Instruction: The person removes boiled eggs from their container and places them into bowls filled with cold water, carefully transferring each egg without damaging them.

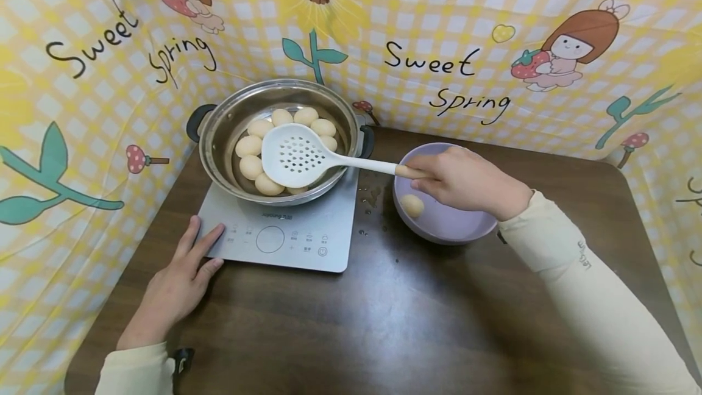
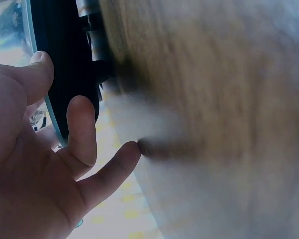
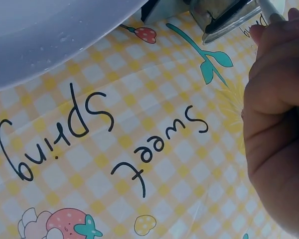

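My right hand [image 1: 466,178] grips the wooden-ended handle of a white skimmer [image 1: 298,157], its fingers curled round it. The skimmer's holed head is over the steel pot [image 1: 219,183], with no egg on it. Several pale brown eggs [image 1: 251,167] lie in the pot, some hidden under the skimmer. Beneath the right forearm and hand stands a purple bowl [image 1: 452,233] with one egg [image 1: 412,205] at its left side. My left hand [image 1: 178,279] rests at the left edge of the white induction cooker [image 1: 323,224], fingers spread; the left wrist view shows fingertips against its dark side.
The pot stands on the cooker, its black side handles [image 1: 198,123] sticking out. Water drops [image 1: 368,212] lie on the brown table [image 1: 384,322] between cooker and bowl. A yellow checked cloth [image 1: 417,11] with printed figures hangs behind and at the sides.
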Motion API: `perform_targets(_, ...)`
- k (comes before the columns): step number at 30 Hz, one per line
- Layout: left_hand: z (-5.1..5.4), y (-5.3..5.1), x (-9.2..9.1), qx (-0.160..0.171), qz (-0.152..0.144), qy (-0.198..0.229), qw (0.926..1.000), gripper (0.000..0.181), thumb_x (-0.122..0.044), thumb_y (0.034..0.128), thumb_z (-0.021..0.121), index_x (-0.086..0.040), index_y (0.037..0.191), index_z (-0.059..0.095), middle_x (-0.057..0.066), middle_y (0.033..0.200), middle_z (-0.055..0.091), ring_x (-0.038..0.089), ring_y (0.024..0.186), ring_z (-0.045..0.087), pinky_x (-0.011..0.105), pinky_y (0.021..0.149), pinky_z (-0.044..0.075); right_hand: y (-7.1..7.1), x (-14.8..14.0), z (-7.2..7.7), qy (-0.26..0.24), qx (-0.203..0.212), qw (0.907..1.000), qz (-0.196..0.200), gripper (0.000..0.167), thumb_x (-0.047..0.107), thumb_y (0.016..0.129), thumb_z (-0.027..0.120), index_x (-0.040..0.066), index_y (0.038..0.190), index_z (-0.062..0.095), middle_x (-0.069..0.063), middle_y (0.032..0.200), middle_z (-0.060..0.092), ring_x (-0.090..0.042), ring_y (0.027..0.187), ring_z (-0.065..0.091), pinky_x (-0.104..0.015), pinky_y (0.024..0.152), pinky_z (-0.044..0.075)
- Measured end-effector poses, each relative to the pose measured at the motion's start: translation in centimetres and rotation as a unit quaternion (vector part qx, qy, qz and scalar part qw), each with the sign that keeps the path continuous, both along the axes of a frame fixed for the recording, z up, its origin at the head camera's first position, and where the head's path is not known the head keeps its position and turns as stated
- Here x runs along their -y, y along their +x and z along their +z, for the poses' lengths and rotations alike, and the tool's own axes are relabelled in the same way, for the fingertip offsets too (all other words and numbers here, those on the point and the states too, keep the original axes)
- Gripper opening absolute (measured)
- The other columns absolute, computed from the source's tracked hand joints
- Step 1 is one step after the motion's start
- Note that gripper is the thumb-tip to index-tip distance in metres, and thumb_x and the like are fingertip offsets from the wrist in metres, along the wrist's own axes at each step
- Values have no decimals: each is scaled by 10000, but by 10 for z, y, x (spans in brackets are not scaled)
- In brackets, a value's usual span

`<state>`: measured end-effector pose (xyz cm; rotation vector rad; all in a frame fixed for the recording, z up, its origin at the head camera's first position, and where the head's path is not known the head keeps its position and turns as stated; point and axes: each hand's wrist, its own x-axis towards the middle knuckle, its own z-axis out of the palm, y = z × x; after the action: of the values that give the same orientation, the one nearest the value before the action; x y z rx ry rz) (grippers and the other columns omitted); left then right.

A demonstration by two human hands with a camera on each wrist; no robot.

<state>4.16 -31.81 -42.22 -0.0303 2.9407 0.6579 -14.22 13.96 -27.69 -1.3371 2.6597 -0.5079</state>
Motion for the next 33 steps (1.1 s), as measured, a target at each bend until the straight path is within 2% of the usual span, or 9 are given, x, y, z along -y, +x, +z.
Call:
perform_targets(6,-1,2,-3,69,29,12,10000,613,-361,1083,473,-249,1632,222,133,1682,-60,547,984,621,474,567,429,1,1,-3,104,-322,9992,-236,101,130,973,687,122,1074,687,52,710,554,-107,531,456,-336,510,401)
perform_targets(12,-1,2,-3,40,9,17,10000,608,-354,1086,470,-249,1631,223,122,1683,-70,554,1007,615,446,557,424,1,-1,-5,-7,-709,9960,-552,135,146,983,678,131,1115,656,21,686,551,-143,511,480,-366,482,414)
perform_targets(19,1,2,-2,59,25,18,10000,606,-359,1087,462,-244,1632,222,125,1682,-72,572,1013,605,505,582,439,-1,-1,-13,-142,-1624,9834,-793,139,126,964,690,132,1036,572,-7,624,544,-226,482,534,-456,420,431)
perform_targets(23,0,3,-3,79,41,53,9999,611,-367,1084,469,-251,1631,224,128,1682,-65,531,938,634,454,550,421,-2,-1,-17,-164,-2003,9761,-826,175,117,946,711,120,1036,560,-35,622,564,-261,483,567,-471,406,432)
perform_targets(27,-1,3,-3,83,44,75,9999,615,-365,1081,480,-249,1630,230,121,1681,-72,446,825,655,394,516,384,-2,-3,-17,-114,-2067,9753,-773,188,118,938,716,130,1054,568,-37,654,599,-255,488,565,-473,411,436)
perform_targets(33,0,2,0,24,33,74,10000,606,-355,1082,483,-242,1627,242,114,1682,-68,523,917,638,525,575,435,-3,-8,-14,-95,-1989,9785,-537,201,134,945,695,138,1132,621,-7,711,636,-194,456,489,-435,400,416)
